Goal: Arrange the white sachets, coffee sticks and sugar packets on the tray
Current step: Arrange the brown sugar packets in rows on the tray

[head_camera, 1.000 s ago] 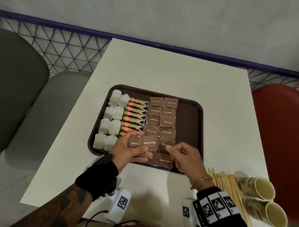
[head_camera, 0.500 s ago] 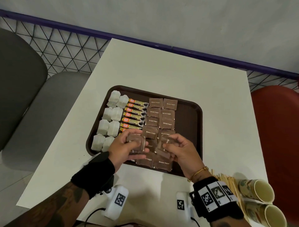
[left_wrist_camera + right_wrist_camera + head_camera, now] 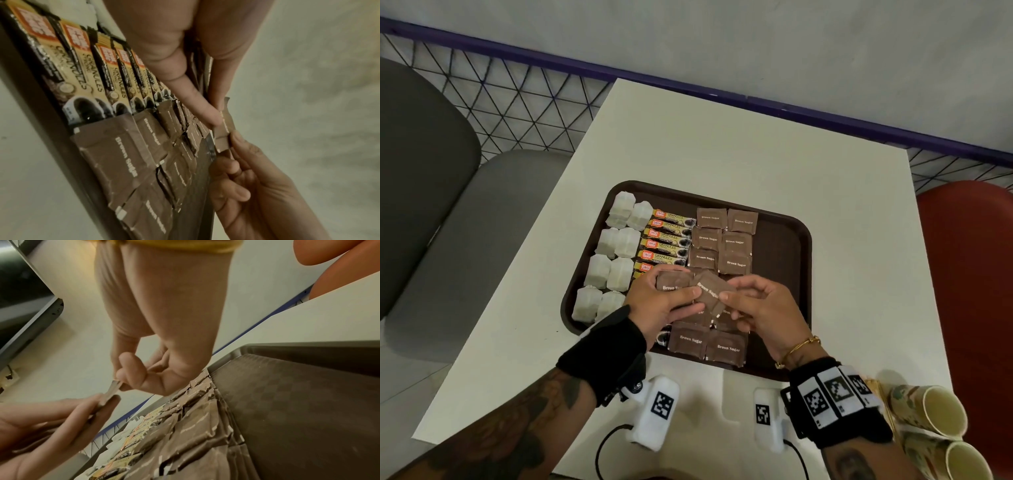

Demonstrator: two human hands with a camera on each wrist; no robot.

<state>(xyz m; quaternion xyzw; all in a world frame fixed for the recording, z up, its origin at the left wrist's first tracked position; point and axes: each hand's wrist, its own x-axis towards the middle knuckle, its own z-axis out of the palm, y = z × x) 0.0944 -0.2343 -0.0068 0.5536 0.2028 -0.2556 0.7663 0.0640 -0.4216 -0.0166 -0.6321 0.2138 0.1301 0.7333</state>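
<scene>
A dark brown tray (image 3: 784, 246) holds two columns of white sachets (image 3: 619, 246) at its left, a column of coffee sticks (image 3: 667, 240) beside them, then rows of brown sugar packets (image 3: 722, 240). Above the tray's near part my left hand (image 3: 661, 301) grips a small stack of brown sugar packets (image 3: 671, 284). My right hand (image 3: 753, 301) pinches one tilted packet (image 3: 710, 291) at that stack, thumb and forefinger on its edge. The left wrist view shows that packet (image 3: 225, 128) between both hands' fingertips. The right wrist view shows the pinch (image 3: 112, 391).
The tray's right third (image 3: 298, 402) is bare. Two paper cups (image 3: 928, 411) lie at the table's front right, with wooden stirrers (image 3: 876, 383) beside them. A grey chair (image 3: 424, 192) stands to the left and a red chair (image 3: 969, 274) to the right.
My right hand has moved left to the stack in my left hand and pinched a packet there. Both hands have lifted slightly toward the tray's middle.
</scene>
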